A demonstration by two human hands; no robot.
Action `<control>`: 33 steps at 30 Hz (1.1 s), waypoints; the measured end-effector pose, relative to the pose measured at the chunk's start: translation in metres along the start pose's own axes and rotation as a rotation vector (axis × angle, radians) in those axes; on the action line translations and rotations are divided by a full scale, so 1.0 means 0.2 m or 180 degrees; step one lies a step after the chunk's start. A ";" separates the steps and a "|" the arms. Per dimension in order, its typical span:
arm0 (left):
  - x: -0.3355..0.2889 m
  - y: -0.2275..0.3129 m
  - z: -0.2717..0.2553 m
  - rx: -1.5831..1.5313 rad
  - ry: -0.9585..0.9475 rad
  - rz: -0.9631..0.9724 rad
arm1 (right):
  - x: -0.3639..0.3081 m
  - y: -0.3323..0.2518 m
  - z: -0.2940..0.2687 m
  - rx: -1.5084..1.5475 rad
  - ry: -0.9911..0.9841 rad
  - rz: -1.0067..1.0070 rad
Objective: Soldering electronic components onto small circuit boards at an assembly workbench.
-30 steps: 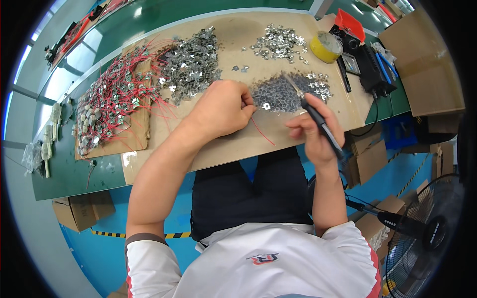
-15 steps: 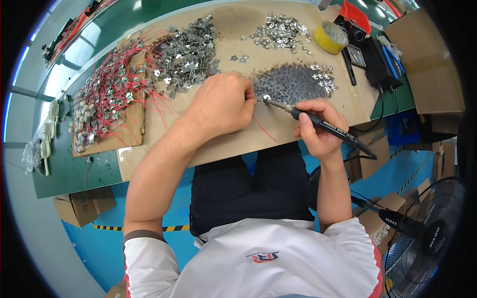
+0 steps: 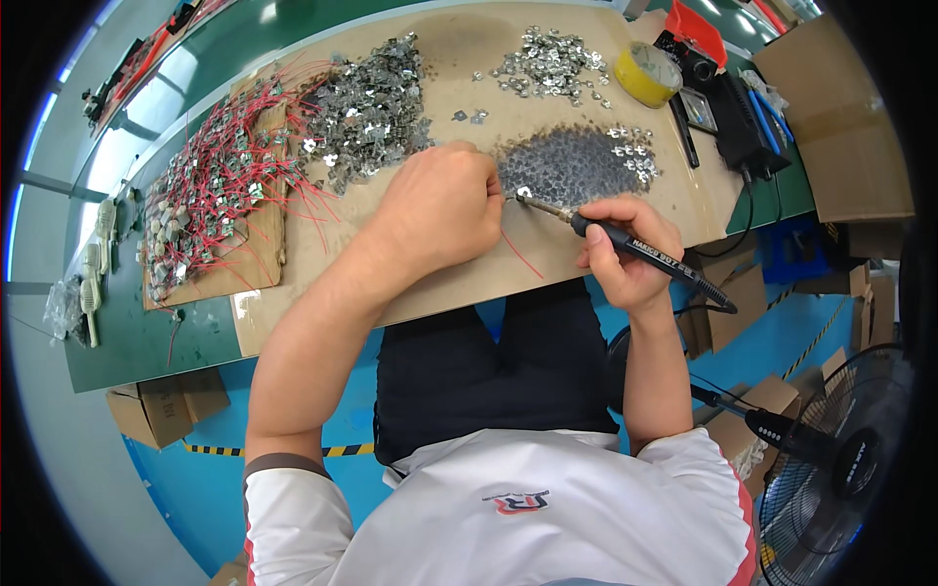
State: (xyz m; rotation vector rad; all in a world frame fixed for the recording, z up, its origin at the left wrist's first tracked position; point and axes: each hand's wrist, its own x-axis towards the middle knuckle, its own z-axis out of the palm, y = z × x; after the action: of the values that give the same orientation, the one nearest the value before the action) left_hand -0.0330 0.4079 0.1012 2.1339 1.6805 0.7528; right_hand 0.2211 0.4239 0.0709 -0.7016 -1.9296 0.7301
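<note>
My right hand (image 3: pixel 633 283) grips the black handle of a soldering iron (image 3: pixel 657 256). The iron slants left, its tip on or just by a small shiny metal piece (image 3: pixel 524 192) at the near left edge of a dark patch of small flat pieces (image 3: pixel 567 168). Closed in a pinch, my left hand (image 3: pixel 440 207) is right beside that tip. A thin red wire (image 3: pixel 522 254) trails from under its fingers toward the table's front edge; the fingertips are partly hidden. Beyond my left hand lies a heap of loose metal pieces (image 3: pixel 366 107).
Red-wired parts (image 3: pixel 220 186) pile on a wooden board (image 3: pixel 269 239) at left. More metal pieces (image 3: pixel 552 61) lie at the back. Yellow tape (image 3: pixel 640 88), a black pen (image 3: pixel 684 132) and a black box with a cord (image 3: pixel 747 127) stand right. A fan (image 3: pixel 850 459) is lower right.
Almost nothing differs. Both hands and the soldering iron keep nearly the same place, with only a very slight shift of the iron's handle and the wire.
</note>
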 end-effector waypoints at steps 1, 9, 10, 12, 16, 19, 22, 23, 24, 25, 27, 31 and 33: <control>-0.01 0.00 0.00 0.0035 -0.0002 0.0016 | -0.01 0.00 0.00 -0.0016 -0.0002 -0.0005; -0.01 0.00 0.01 0.0049 0.0055 0.0053 | -0.01 0.01 0.00 0.0103 -0.0018 -0.0023; -0.01 0.00 0.01 0.0047 0.0038 0.0071 | -0.01 0.01 0.00 0.0066 -0.0017 -0.0008; 0.00 0.00 0.01 0.0053 0.0052 0.0091 | -0.01 0.00 0.00 0.0028 -0.0016 0.0007; 0.00 0.01 0.00 0.0100 0.0064 0.0048 | 0.00 0.00 0.00 0.0009 -0.0048 -0.0023; 0.00 0.03 -0.01 -0.0023 -0.0053 -0.0035 | -0.01 0.01 -0.01 0.0030 0.0006 -0.0079; 0.00 0.03 0.00 0.0003 -0.0024 -0.0025 | -0.04 -0.02 -0.01 0.0370 0.0406 0.0101; 0.00 0.04 -0.01 -0.0012 -0.0012 0.0010 | -0.04 -0.03 -0.01 0.0665 0.0725 0.0337; -0.01 0.04 -0.01 0.0033 -0.0014 -0.0071 | -0.06 0.00 -0.03 0.0640 0.0860 0.0472; -0.01 0.04 -0.01 0.0063 -0.0019 -0.0137 | -0.05 0.03 -0.05 0.0604 0.1167 0.0355; -0.01 0.04 0.00 0.0039 -0.0028 -0.0098 | -0.02 0.05 -0.16 0.0325 0.1321 0.0426; -0.01 0.04 -0.01 0.0066 -0.0065 -0.0122 | 0.04 0.19 -0.33 -0.1050 0.1031 0.0079; -0.01 0.04 -0.01 0.0012 -0.0070 -0.0106 | 0.06 0.21 -0.36 -0.1369 0.0916 0.0114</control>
State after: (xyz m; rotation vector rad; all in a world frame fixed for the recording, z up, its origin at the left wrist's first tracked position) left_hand -0.0290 0.4042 0.1073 2.1037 1.7032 0.7148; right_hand 0.2881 0.4736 0.0756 -1.0439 -1.8216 0.2128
